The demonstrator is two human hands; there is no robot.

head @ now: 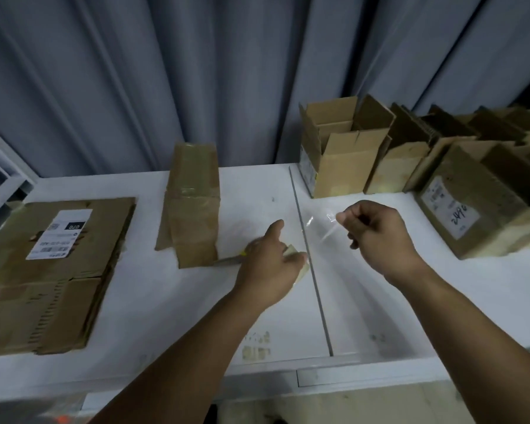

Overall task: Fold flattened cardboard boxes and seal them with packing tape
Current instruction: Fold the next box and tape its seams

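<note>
My left hand (268, 258) grips a roll of clear packing tape (297, 258) low over the white table (166, 316), index finger stretched forward. My right hand (372, 231) pinches the free end of a clear tape strip (317, 226) pulled out from the roll to the right. A folded cardboard box (193, 203), bottom up and covered with tape, stands just left of my left hand. A stack of flattened boxes (46, 270) with a white label lies at the left of the table.
Several open, assembled boxes (343, 154) stand in a row at the back right, one marked with handwritten digits (468, 209). A seam (312, 270) runs across the tabletop between my hands. Grey curtains hang behind. A thin tool with a yellow part (230, 259) lies by the box.
</note>
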